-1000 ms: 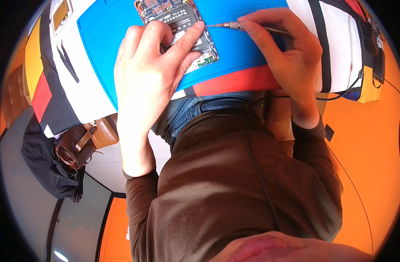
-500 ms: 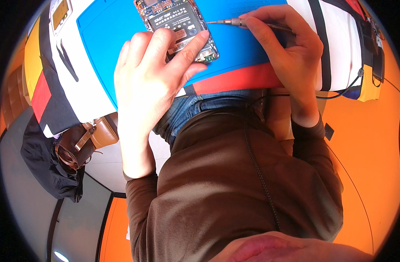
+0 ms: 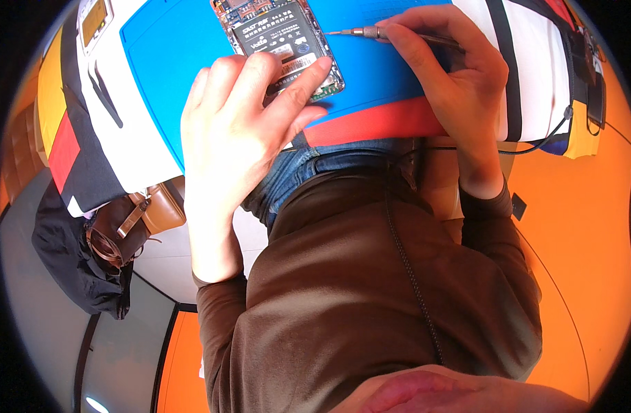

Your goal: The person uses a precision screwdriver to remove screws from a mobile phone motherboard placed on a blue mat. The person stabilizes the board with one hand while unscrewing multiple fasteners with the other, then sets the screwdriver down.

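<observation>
Pinching slim metal-tipped screwdriver (image 3: 370,32), right hand (image 3: 453,82) fingers (image 3: 408,41) closed around shaft; tip points left, at right edge of opened black smartphone (image 3: 277,41). Back cover off: black battery with white label, green circuit board exposed at ends. Left hand (image 3: 240,131) fingers (image 3: 298,86) pressing phone's near end, clamping it on blue rubber mat (image 3: 171,62) over white desk (image 3: 529,76).
</observation>
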Tool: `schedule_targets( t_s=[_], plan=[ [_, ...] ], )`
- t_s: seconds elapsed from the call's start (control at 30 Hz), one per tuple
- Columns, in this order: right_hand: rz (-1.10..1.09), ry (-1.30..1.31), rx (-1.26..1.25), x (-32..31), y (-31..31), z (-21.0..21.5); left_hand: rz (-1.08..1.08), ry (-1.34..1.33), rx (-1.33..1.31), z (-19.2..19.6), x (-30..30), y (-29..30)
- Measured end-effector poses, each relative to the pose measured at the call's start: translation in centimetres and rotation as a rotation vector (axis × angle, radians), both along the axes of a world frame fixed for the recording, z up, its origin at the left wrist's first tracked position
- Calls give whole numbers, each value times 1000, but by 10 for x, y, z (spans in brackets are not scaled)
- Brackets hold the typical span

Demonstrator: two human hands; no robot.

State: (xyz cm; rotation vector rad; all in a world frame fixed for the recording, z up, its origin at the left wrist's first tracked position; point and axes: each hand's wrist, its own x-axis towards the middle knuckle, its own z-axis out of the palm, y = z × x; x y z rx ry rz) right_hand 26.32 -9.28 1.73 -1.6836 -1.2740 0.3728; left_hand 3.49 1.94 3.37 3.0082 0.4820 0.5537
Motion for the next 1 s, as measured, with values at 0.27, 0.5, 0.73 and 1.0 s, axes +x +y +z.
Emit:
schedule_targets(
  t_s=[0.27,0.5,0.73,1.0],
  plan=[
    [30,85,-18,-2,-5,9,-33,67,-22,9,-2,4],
    [167,2,52,6,-17,2,-62,48,-18,7,-1,9],
    [275,-132,158,5,-17,6,-73,12,-26,6,1,8],
    [303,-240,194,7,-14,9,-64,1,-38,6,2,6]
  ],
)
